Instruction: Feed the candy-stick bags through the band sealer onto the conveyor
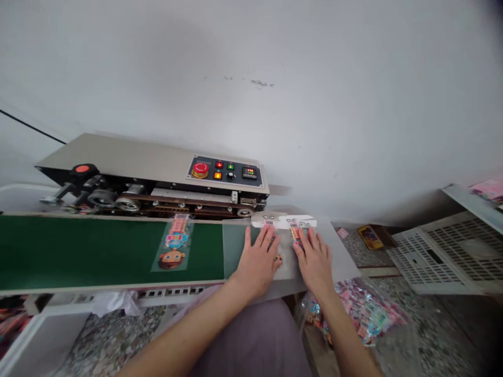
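Note:
My left hand (257, 262) lies flat with fingers spread on a small printed plastic packet (269, 223), most of it hidden under the fingers. My right hand (316, 262), fingers also stretched out, presses on two similar packets (295, 233) side by side. Both hands rest on a pale, see-through sheet (341, 259) at the belt's right end. To the left, a clear packet with a cartoon face (173, 246) lies on the green conveyor belt (98, 251), its top reaching the band sealing machine (137, 159).
The machine's control panel (226, 170) has a red stop button and lit switches. A clear bag of colourful packets (367, 314) sits low at the right. Beyond it are a white plastic crate (436, 256) and a small box (375, 238). A white wall (314, 94) stands behind.

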Available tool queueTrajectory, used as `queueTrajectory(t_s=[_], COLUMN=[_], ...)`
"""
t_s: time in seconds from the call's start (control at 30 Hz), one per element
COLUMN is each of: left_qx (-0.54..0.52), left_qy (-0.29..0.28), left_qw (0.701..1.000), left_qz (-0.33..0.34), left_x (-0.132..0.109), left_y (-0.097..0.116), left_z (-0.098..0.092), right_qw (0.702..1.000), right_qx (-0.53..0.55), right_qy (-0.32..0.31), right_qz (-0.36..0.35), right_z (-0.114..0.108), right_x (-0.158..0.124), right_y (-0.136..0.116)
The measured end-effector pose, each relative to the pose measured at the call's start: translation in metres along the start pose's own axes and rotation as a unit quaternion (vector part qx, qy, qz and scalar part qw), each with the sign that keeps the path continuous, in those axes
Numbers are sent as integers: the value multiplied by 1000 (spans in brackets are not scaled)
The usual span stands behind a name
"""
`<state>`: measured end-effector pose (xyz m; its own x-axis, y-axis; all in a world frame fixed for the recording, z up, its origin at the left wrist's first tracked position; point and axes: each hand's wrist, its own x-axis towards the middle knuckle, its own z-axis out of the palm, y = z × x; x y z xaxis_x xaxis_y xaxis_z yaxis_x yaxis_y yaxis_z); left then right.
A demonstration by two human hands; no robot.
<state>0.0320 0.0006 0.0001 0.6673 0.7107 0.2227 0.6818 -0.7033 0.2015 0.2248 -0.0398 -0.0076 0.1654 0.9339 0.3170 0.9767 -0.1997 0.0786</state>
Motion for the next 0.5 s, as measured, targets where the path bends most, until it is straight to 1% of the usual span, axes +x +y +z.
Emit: queueTrajectory(t_s=[0.07,0.17,0.37,0.5], left_qx=[9,14,19,40], left_qy=[8,7,-1,-18], left_qw=[1000,1000,1000,999], left_qz=[2,9,3,-29], left_x=[-6,-19,-38,-52], left_y=[-7,-22,-45,-67], left_z=[4,2,-11,-24], right_qw=[1000,1000,1000,1000], right_qx=[8,15,19,22], right_qy=[-5,-4,14,-1], right_qz=[-10,-11,2,3], right_z=[5,4,-4,-9], right_x=[-1,-1,-4,-1], right_y=[-11,-31,-59,-86])
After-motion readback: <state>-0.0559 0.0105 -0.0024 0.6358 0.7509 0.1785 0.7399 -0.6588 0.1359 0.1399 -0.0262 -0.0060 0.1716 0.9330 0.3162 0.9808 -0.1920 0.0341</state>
